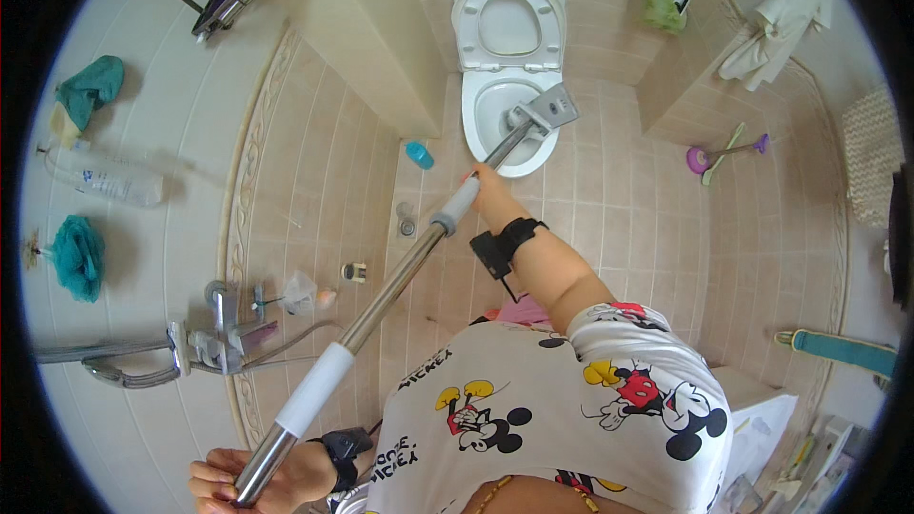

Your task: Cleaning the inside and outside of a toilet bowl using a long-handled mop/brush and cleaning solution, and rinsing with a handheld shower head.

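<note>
i am holding a long metal pole with white foam grips and a flat grey scrubbing head (390,281) in both hands, and it is running on a slant from the lower left of my view up to the white ceramic toilet (507,114). my left hand (233,478) is wrapping shut around the bare steel butt end, low and close to my body, so that end is serving as the pivot and carrying the weight. my right hand (487,192) is reaching well forward with the arm stretched out, fingers closing around the shaft just above the upper white sleeve, because from there i am steering the far end. the wide spacing between my hands is giving me leverage over such a long handle. the grey head is lying inside the open bowl, against the right side of the rim, tilted, though i cannot tell whether it is pressing on the ceramic or only hovering above it. the seat and lid are standing upright against the cistern, leaving the bowl open to the tool. a black strap with a small black box is sitting on each wrist. a small blue cup (419,154) is lying on the beige tiled floor (609,219) just left of the toilet base, and a purple-handled brush (724,152) is lying well apart on the right.
</note>
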`<state>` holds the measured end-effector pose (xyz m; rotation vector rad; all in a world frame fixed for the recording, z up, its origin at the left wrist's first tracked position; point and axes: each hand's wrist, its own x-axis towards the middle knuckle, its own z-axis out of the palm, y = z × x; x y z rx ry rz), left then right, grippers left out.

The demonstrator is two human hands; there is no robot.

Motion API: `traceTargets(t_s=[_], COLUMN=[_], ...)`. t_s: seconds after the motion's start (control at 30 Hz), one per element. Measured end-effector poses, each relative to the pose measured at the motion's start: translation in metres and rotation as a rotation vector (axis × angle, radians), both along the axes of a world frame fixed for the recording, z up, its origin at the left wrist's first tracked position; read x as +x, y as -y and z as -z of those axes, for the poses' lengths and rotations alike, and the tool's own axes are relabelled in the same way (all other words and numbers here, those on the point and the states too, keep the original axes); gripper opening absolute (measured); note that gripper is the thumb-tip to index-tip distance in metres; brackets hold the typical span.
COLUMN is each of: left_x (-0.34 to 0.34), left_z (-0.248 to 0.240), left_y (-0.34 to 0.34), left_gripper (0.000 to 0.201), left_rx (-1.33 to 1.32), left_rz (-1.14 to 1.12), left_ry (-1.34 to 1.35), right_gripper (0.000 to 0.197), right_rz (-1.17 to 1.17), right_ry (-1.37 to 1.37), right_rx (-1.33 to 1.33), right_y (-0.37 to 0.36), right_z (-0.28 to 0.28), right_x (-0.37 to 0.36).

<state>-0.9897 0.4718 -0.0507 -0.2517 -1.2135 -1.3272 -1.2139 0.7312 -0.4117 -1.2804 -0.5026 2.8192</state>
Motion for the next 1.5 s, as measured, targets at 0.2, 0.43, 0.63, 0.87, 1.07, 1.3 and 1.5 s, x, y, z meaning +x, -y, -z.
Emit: traceTargets(t_s=[0.2,0.43,0.63,0.87,1.07,1.3,1.5], left_x=[-0.019,-0.013,0.007,0.015,0.012,-0.01,0.001], left_z=[0.017,0.019,0.028,0.045,0.026,0.005,0.013], left_y=[0.012,0.032,0.046,0.036,0.003,-0.014,-0.005], left_gripper=[0.025,0.024,0.03,0.037,0.03,0.028,0.033], left_rx=[-0.001,0.094,0.06,-0.128,-0.299,-0.126,-0.123], left_rz=[-0.045,-0.2,-0.306,-0.109,0.299,0.2,-0.096], left_ry=[0.085,0.083,0.147,0.187,-0.053,-0.112,0.048], right_gripper=[0.033,0.031,0.053,0.043,0.031,0.027,0.026], right_rz=[-0.063,-0.155,-0.288,-0.217,-0.18,-0.109,-0.38], right_ry=[-0.051,-0.045,-0.037,-0.116,-0.161,-0.256,-0.183], right_rx=[-0.236,-0.141,-0.133,-0.132,-0.221,-0.191,-0.001], right_y=[0.11,0.134,0.155,0.121,0.085,0.083,0.093], right_z=[-0.061,-0.119,-0.085,-0.066,-0.095,-0.1,-0.115], right_x=[0.031,0.067,0.074,0.082,0.092,0.077,0.085])
